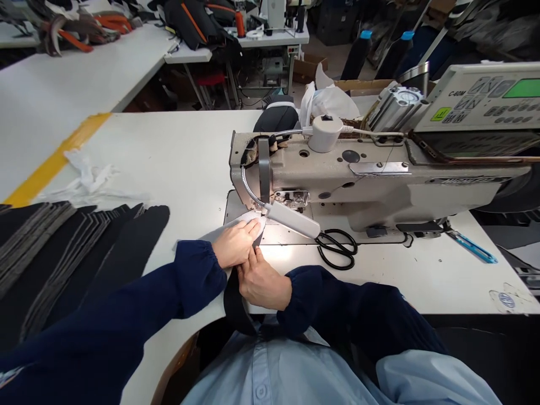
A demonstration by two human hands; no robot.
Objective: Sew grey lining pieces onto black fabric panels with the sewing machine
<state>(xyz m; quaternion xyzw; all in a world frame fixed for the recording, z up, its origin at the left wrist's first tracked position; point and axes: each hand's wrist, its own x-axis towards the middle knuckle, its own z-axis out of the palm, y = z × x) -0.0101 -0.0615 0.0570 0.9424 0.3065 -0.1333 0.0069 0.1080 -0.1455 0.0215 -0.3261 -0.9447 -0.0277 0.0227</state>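
Under the head of the sewing machine (295,169) lies a light grey fabric piece (213,232) together with a dark fabric strip (235,301). My left hand (237,243) is closed on the fabric, its fingertips just in front of the needle area. Close below it, my right hand (264,280) grips the dark strip, which hangs over the table edge toward my lap. The two hands nearly touch. My palms cover part of the fabric, and the needle tip cannot be made out. A white lamp (293,219) on a bendable neck shines on the spot.
Black-handled scissors (337,247) lie right of my hands, and a blue cutter (472,246) farther right. Stacks of dark fabric pieces (126,242) cover the left side, near white scraps (86,174). A control panel (485,98) stands behind the machine at right.
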